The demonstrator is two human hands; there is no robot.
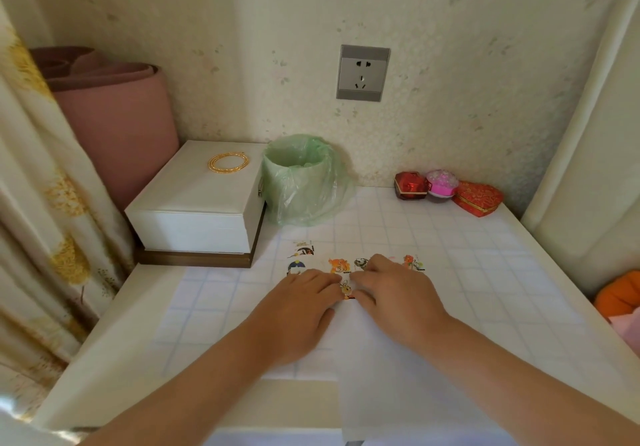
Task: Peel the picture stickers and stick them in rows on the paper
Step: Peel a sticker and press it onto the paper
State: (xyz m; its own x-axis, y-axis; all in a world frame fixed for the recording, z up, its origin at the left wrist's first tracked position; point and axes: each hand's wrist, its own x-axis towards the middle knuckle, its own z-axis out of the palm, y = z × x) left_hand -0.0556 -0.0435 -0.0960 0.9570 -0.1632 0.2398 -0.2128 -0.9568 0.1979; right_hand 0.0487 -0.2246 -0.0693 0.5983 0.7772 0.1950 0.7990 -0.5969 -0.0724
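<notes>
Head view, left hand (304, 302) flat, touching orange sticker (346, 289) on paper (375, 380), right hand (398, 289) curled, grip unclear

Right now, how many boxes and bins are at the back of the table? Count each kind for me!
Big white box: 1
Bin with green bag: 1
Little red boxes: 2
Little pink round box: 1
Total: 5

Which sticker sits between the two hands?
The yellow-orange sticker, alone nearer the person, between the left hand and the right hand; the other stickers lie beyond both hands.
</notes>
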